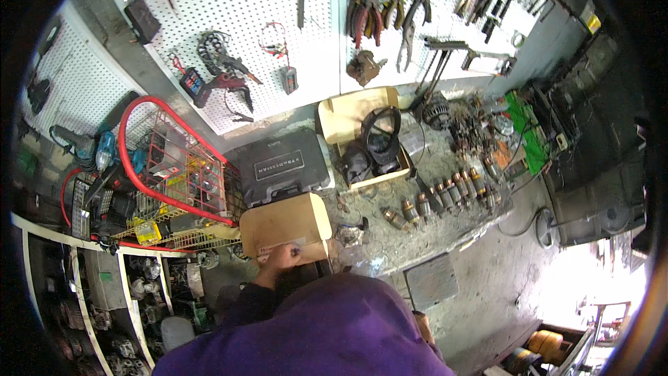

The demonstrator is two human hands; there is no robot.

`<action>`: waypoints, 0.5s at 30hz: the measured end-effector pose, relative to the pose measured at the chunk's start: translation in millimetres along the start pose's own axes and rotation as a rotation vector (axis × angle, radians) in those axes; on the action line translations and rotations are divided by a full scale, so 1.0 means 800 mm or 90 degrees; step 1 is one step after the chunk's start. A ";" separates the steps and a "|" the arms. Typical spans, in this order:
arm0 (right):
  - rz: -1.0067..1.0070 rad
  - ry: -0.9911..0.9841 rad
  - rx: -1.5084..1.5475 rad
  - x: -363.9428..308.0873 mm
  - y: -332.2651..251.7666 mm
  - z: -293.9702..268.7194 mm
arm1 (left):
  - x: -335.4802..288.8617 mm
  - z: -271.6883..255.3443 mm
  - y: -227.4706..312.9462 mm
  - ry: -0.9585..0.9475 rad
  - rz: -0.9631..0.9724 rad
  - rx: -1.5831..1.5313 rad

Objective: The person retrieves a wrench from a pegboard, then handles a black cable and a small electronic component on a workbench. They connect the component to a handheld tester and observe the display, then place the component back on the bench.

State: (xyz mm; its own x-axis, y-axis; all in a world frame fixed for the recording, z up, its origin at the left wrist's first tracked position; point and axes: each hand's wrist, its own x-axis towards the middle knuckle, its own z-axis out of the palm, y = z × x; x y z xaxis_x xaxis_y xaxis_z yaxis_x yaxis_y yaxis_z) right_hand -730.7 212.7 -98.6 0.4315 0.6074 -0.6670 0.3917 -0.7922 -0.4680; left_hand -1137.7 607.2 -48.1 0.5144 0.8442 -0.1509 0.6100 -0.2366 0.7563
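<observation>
My left hand [281, 257] reaches over an open cardboard box [282, 219] at the near left end of the workbench. Its fingers are closed around something small and dark, too small to name. The box's lid is folded back, and my arm and purple top hide much of its inside. Of my right hand [423, 326], only a sliver shows past the right side of my purple top; its fingers are hidden. Just right of the box lies a small round metal part [350, 235]. Behind the box sits a closed black tool case [280, 167].
Another open cardboard box [358, 108] holds a black cap [380, 141]. Several cylindrical metal armatures [445, 195] line the bench [390, 251]. A red-rimmed wire cart [125, 132] stands left, shelves [122, 264] below it. Pliers [365, 10] hang on the pegboard [264, 0].
</observation>
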 end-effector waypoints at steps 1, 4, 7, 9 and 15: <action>-0.056 -0.027 -0.093 0.000 0.016 0.004 | -0.024 -0.001 -0.020 -0.094 -0.015 0.009; -0.197 -0.128 -0.304 0.014 0.048 0.015 | -0.040 -0.030 -0.028 0.092 -0.250 -0.263; 0.105 -0.141 0.024 0.025 0.044 0.005 | -0.014 -0.080 0.004 0.158 -0.202 0.029; 0.235 0.018 0.325 0.018 0.026 -0.012 | 0.011 -0.088 0.030 0.147 -0.203 0.069; 0.130 0.145 0.254 -0.067 0.001 -0.048 | 0.077 0.010 0.075 -0.105 -0.066 0.074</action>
State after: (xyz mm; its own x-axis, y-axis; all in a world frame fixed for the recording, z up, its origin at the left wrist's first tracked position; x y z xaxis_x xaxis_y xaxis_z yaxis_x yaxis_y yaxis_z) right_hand -722.2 181.9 -40.9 0.6504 0.4003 -0.6456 -0.0409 -0.8302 -0.5559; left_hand -1064.6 641.4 -16.8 0.5309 0.7787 -0.3342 0.7254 -0.2137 0.6544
